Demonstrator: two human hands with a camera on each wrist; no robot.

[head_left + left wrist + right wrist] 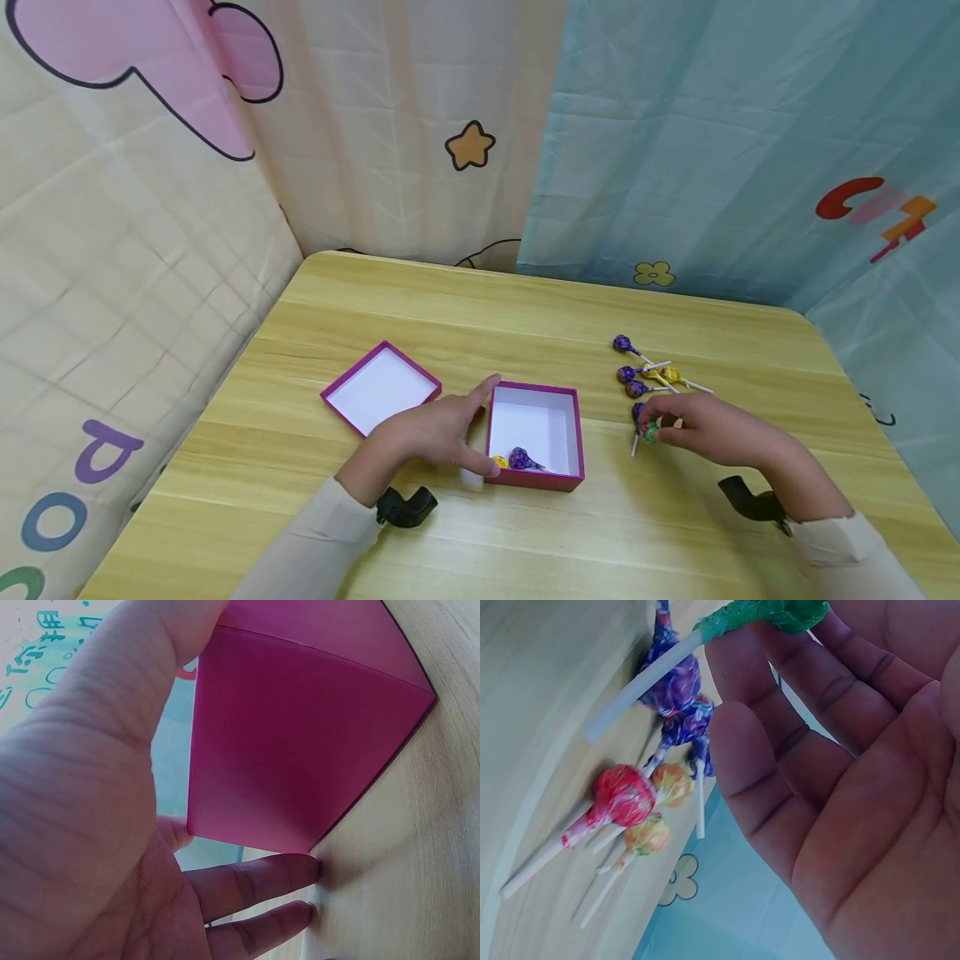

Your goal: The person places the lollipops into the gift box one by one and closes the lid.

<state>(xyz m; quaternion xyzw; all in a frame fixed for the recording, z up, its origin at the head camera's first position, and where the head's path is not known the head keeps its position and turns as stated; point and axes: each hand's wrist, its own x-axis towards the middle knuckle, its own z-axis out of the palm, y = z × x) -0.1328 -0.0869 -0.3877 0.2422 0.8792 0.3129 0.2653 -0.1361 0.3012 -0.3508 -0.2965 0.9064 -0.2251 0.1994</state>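
Your right hand [705, 425] pinches a green lollipop [649, 433]; other lollipops [626, 375] lie on the table [525, 542] beyond it; your left hand [438, 429] grips the magenta box [543, 481] between spread thumb and finger; two candies [519, 458] rest inside, near that thumb; a lid [381, 387] lies beyond, leftward.

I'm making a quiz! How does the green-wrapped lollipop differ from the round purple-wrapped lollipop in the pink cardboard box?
The green lollipop is pinched in the right hand; the purple lollipop lies inside the box. In the head view, fingers partly cover the green one; the purple one's round top shows. Both are wrapped.
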